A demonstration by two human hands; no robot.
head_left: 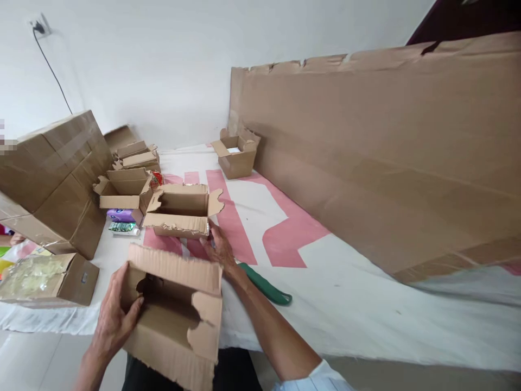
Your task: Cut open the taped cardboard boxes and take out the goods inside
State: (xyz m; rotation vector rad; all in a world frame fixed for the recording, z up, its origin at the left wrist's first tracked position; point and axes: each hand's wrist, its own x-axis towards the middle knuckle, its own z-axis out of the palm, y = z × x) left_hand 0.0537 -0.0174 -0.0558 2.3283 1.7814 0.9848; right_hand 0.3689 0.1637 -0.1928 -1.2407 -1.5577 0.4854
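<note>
My left hand [116, 315] is closed on the left side of an open cardboard box [171, 336], its thumb over the rim. That box is tilted at the near edge of the cloth-covered table, flaps spread, its dark inside showing no contents. Beyond it stands a second open cardboard box [181, 224] with torn flap edges. My right hand [221, 248] reaches past the first box to the second one's right front corner, fingers extended and seemingly touching it. A long green object [266, 285], its kind unclear, lies beside my right forearm.
More open boxes [126, 187] stand at the left, near a purple packet [121, 215] and a green-and-white tube [124, 228]. Large taped cartons [61, 179] rise at far left, with a closed box [52, 279] in front. A small box [236, 160] stands by a tall cardboard sheet [378, 141].
</note>
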